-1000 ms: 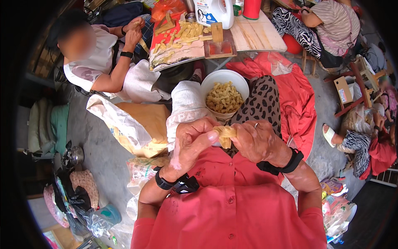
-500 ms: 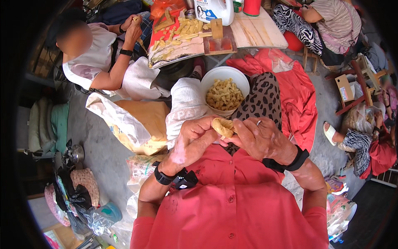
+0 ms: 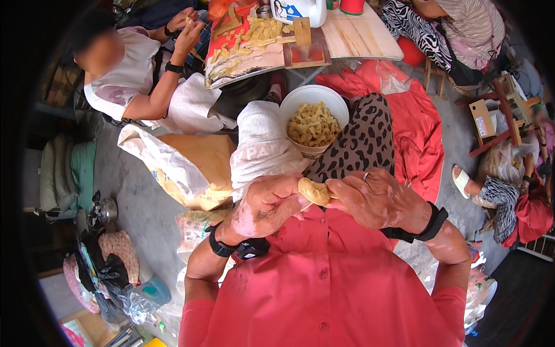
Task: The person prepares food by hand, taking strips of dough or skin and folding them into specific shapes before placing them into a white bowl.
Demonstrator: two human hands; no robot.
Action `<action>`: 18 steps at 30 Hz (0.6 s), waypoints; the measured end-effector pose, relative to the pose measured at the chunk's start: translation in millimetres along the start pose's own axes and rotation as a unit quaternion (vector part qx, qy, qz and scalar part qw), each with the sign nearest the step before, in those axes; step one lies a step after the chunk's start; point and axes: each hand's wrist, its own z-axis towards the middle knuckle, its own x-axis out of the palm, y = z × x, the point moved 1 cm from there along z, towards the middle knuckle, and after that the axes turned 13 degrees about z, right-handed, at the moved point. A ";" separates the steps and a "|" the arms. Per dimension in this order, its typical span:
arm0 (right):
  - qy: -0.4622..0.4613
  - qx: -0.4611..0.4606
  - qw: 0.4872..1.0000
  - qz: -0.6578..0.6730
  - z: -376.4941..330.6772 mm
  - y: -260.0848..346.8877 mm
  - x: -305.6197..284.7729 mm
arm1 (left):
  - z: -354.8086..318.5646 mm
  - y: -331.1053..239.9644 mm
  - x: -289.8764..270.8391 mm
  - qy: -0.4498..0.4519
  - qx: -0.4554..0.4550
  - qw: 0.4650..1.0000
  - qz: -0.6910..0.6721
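Between my two hands, in front of my red shirt, is a pale yellow rolled strip [image 3: 314,191], rounded on top with a narrow end at its right. My left hand [image 3: 267,203] is closed on its left side, thumb and fingers pinching it. My right hand [image 3: 378,199], with a ring on one finger, grips the other end; its lower fingertips are hidden. A white bucket [image 3: 286,110] stands between my knees, beyond my hands, with many small pale yellow twisted pieces [image 3: 315,124] inside.
Ahead is a low table [image 3: 361,37] with yellow strips [image 3: 263,32], a wooden block tool [image 3: 302,32] and a white jug [image 3: 309,13]. At far left a co-worker [image 3: 130,92] handles a strip. A yellow-and-white sack [image 3: 193,159] lies left; red cloth [image 3: 419,133] spreads right.
The strip in my hands has turned from an open-looking ring to a rounded, smoother form. Both hands have shifted slightly lower. The co-worker's hands have moved a little.
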 end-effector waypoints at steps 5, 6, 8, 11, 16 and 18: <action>-0.062 -0.009 0.998 -0.017 -2.2 3.1 -3.8 | -9.3 1.9 -8.6 -0.001 0.012 1.000 -0.001; -0.037 -0.003 0.999 -0.019 -3.0 3.4 -7.2 | -12.5 2.7 -10.0 -0.007 0.013 1.000 -0.005; -0.011 0.006 1.000 -0.021 -4.6 3.9 -11.2 | -19.6 5.6 -14.2 -0.017 0.018 1.000 -0.013; -0.022 0.015 1.000 -0.015 -5.0 3.1 -11.1 | -25.8 11.1 -18.7 -0.005 0.008 1.000 -0.027; 0.064 0.059 0.984 0.155 -6.8 -4.9 -8.0 | -20.5 12.0 -24.1 0.029 -0.036 0.998 -0.030; 0.047 0.068 0.983 0.163 -4.6 -6.1 -6.3 | -12.9 12.5 -28.8 0.045 0.010 0.998 0.044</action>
